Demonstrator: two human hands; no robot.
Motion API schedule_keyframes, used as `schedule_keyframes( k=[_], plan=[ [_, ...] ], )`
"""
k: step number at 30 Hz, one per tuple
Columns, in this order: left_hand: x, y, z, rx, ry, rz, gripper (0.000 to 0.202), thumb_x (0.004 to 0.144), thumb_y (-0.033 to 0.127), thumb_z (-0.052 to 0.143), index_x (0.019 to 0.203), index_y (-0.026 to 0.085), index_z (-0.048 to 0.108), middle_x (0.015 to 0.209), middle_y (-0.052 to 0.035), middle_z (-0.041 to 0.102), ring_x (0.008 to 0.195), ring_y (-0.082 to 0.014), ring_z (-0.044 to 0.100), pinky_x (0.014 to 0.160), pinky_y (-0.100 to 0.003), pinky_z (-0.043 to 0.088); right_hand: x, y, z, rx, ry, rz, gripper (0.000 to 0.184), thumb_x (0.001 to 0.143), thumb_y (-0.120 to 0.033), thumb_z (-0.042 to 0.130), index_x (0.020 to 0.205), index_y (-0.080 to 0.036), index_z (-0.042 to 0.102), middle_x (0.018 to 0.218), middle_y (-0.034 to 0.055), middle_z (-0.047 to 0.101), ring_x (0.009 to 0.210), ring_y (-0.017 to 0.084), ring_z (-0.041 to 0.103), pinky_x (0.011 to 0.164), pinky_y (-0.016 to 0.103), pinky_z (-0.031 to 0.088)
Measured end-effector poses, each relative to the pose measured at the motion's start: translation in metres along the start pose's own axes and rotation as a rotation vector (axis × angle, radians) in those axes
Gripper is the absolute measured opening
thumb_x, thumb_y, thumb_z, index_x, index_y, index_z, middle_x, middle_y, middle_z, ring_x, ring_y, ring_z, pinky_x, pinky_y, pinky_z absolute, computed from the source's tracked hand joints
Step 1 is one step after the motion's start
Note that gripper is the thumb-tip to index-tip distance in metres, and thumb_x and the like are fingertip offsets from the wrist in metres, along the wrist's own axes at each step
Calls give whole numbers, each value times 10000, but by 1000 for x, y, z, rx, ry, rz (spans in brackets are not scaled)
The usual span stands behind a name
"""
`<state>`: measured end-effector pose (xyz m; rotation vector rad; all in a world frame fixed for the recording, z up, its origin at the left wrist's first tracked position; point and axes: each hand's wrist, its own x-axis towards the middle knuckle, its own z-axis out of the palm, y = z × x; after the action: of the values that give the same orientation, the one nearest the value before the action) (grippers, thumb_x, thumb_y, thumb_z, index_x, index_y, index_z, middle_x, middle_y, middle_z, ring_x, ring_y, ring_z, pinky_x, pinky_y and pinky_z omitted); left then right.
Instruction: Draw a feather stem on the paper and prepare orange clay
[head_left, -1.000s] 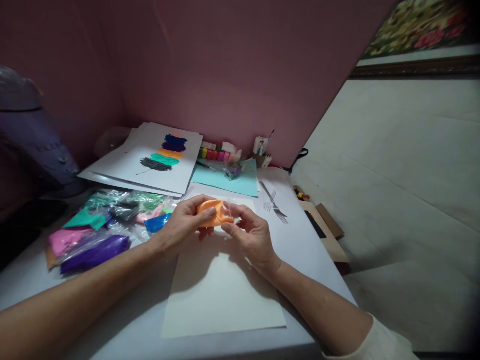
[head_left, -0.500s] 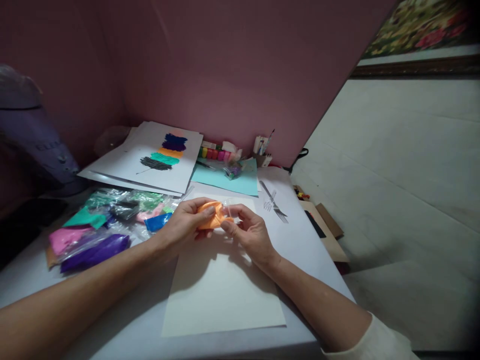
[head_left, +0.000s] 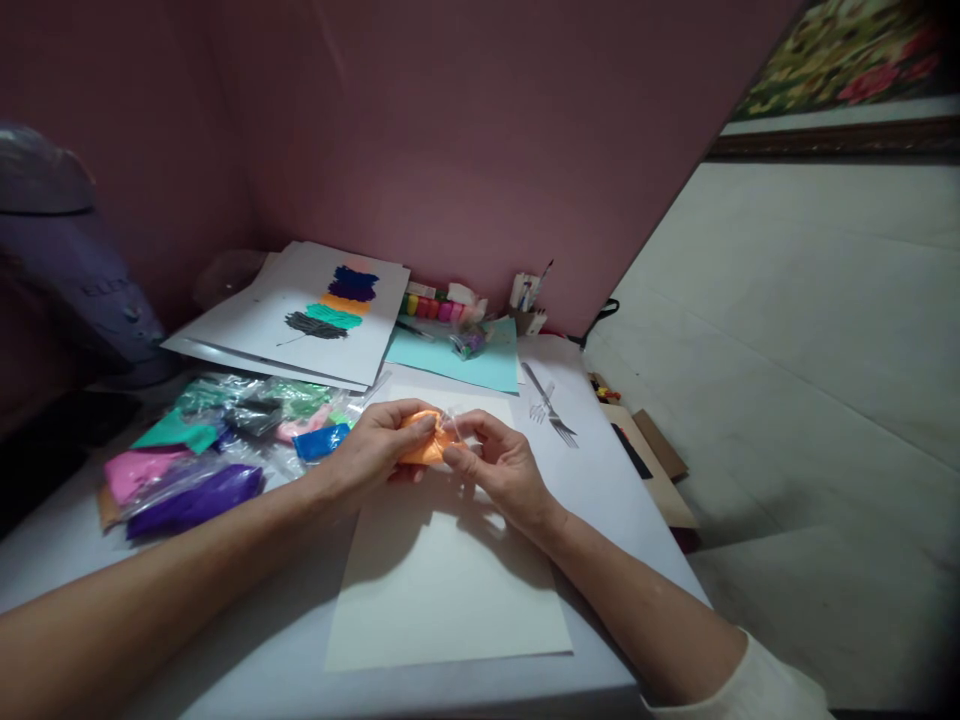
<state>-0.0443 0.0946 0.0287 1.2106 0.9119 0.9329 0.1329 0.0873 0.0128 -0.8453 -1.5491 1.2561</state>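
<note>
Between my two hands is a small clear packet of orange modelling clay (head_left: 424, 448), held above a cream sheet of paper (head_left: 450, 600). My left hand (head_left: 379, 440) grips the packet's left side, thumb on top and fingers underneath. At the other end, my right hand (head_left: 499, 460) pinches the clear plastic and the packet's edge between thumb and fingers. Left of my hands lies a pile of bagged clay, with a purple packet (head_left: 196, 500), a pink one (head_left: 142, 474) and a blue one (head_left: 321, 442) among several colours.
Forks (head_left: 551, 410) lie to the right of the paper. Behind are a turquoise sheet (head_left: 450, 368), a row of small paint pots (head_left: 435, 308) and a brush holder (head_left: 525, 292). Painted sheets (head_left: 262, 300) sit back left, beside a purple bottle (head_left: 97, 280).
The orange packet has tilted and bunched a little between my fingers, and its clear plastic end has shifted. Both hands keep nearly the same place; the view has moved slightly.
</note>
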Motion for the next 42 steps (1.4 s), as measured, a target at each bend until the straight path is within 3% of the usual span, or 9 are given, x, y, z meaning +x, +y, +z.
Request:
schedule_keyframes(
  k=[6,11,18,24,28,33,37,42],
  plan=[
    [-1,3,2,-9,24,-26,315,816,440,667,831,127,630,680,-7,583,493,-63,469,465,-163,343,-1,0,1,-55,16,-33,144,805,-314,719,814,-216,614,826,-25,558,638,88,488,557,229,397],
    [1,2,1,9,60,-61,335,798,453,679,871,131,628,669,-3,575,479,-68,474,444,-163,330,-1,3,2,49,67,11,204,767,-327,757,919,-240,653,870,-15,579,669,102,515,584,243,425],
    [-1,5,1,-31,57,-107,305,775,423,702,835,139,609,635,8,567,433,-56,460,401,-143,310,2,4,-4,127,-55,109,207,787,-355,739,960,-243,721,899,5,616,674,104,506,589,244,407],
    [-1,4,3,-10,61,-108,313,785,427,693,715,145,576,566,29,506,414,-55,437,376,-140,275,2,-1,-4,116,-122,89,167,761,-325,767,801,-210,652,842,-20,569,703,102,488,615,235,380],
    [1,3,3,-9,82,-115,313,795,444,678,751,149,583,589,20,536,406,-55,440,375,-148,257,1,2,-1,126,-61,69,189,750,-321,778,814,-228,627,808,-39,528,683,91,476,607,224,392],
    [2,1,-1,-15,89,-109,322,803,469,658,786,154,593,594,13,553,394,-59,430,375,-162,253,1,4,3,145,8,110,269,736,-369,777,967,-260,691,894,-4,606,711,115,517,599,245,430],
    [1,-1,-2,5,66,-122,332,822,485,638,790,158,586,587,16,543,397,-60,430,378,-159,263,0,-2,3,152,-36,165,232,739,-393,766,903,-240,710,839,-1,610,680,113,503,590,247,412],
    [0,-1,-1,52,55,-143,354,815,501,646,766,156,580,559,27,510,382,-55,409,356,-155,234,0,-8,3,196,-90,177,197,721,-338,782,783,-225,634,797,-28,573,682,107,498,618,240,393]
  ],
)
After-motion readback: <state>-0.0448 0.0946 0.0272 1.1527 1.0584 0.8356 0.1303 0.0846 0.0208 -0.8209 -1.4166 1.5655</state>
